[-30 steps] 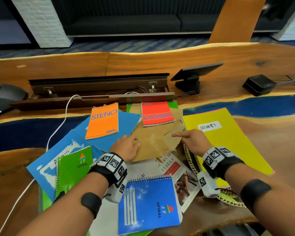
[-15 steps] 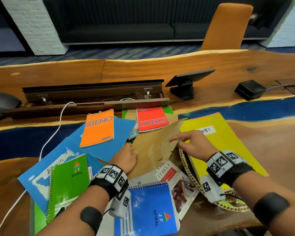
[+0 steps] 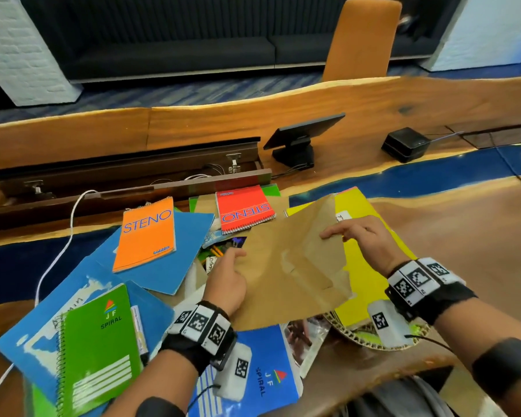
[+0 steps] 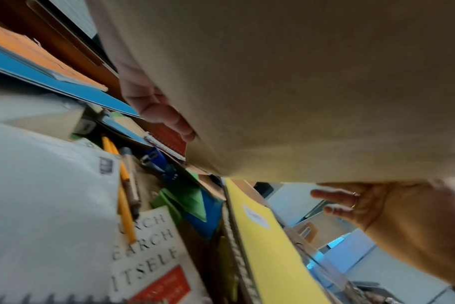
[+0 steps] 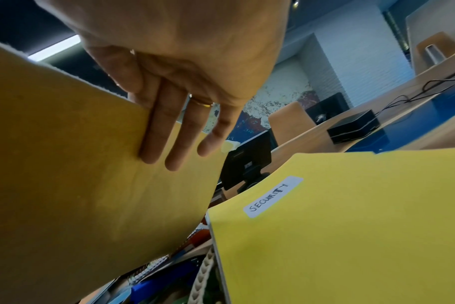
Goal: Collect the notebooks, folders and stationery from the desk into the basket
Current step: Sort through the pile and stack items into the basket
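- Two hands lift a brown paper envelope (image 3: 292, 266) clear of the clutter on the desk (image 3: 433, 236); the left hand (image 3: 226, 284) pinches its left edge, thumb on top and fingers underneath.
- At the envelope's far right corner, the right hand (image 3: 358, 239) clamps the paper between a thumb on top and straight fingers (image 5: 169, 131) pressed flat against the underside, as the right wrist view shows.
- Tilted, the envelope hangs over the middle of the pile, its near edge above a blue spiral notebook (image 3: 265, 377) at the near edge of the desk.
- Just right of the envelope, a yellow folder (image 3: 370, 281) labelled "SECURITY" lies across the woven basket (image 3: 361, 335), whose rim shows beneath the folder's near edge.
- Uncovered below the lifted paper, yellow pencils (image 4: 123, 197) and a blue clip (image 4: 159, 162) lie among the papers beside a book (image 4: 148, 253).
- Toward the far edge, an orange steno pad (image 3: 146, 233) rests on a blue folder (image 3: 175, 266), and a red steno pad (image 3: 244, 209) sits just right of it.
- At the near left corner, a green spiral notebook (image 3: 100, 347) lies on another blue folder.
- A white cable (image 3: 63, 251) runs along the left side of the desk; a small black monitor (image 3: 301, 139) and a black box (image 3: 403, 144) stand beyond the pile.
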Demonstrator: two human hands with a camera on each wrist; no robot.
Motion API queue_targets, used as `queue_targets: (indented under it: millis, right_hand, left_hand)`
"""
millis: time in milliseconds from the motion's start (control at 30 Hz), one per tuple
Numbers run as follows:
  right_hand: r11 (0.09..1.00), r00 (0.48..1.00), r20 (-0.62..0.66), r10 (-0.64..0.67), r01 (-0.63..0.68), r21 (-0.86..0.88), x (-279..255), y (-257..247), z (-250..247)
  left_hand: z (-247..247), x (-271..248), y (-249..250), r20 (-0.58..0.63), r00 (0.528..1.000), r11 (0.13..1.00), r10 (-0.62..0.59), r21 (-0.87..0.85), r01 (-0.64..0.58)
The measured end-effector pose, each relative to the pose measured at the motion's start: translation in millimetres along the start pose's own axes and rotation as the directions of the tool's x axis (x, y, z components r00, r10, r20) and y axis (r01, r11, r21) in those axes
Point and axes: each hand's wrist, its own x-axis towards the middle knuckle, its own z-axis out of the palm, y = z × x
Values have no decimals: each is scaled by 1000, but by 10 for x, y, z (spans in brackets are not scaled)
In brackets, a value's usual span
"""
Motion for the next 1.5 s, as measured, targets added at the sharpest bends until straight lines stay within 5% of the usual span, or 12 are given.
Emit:
queue_targets:
  millis: [233, 400, 600, 933, 1267, 1500]
  right_hand:
    - [1000, 989, -150, 9, -14, -27, -204, 31, -306]
    - [977, 981, -107, 159, -172, -125, -100, 132, -581]
    - [821, 950, -138, 279, -310, -480, 37, 521, -791]
    - [635, 859, -283, 426, -507, -583, -10, 1048, -881]
    - [642, 873, -267, 408, -482, -596, 44, 1085, -901]
    - [563, 850, -162, 502, -463, -684, 55, 1205, -890]
  left_hand:
    - [207, -128, 133, 64, 994, 991, 87, -111, -79]
    - [408, -57, 283, 69, 989, 985, 131, -121, -122]
    - [747, 119, 428, 173, 963, 974, 207, 54, -219]
    - [1225, 241, 620, 419, 880, 835, 225, 382, -395]
    - [1317, 244, 691, 387, 895, 756, 222, 512, -408]
    - [1326, 230, 610, 312, 929, 762, 200, 546, -348]
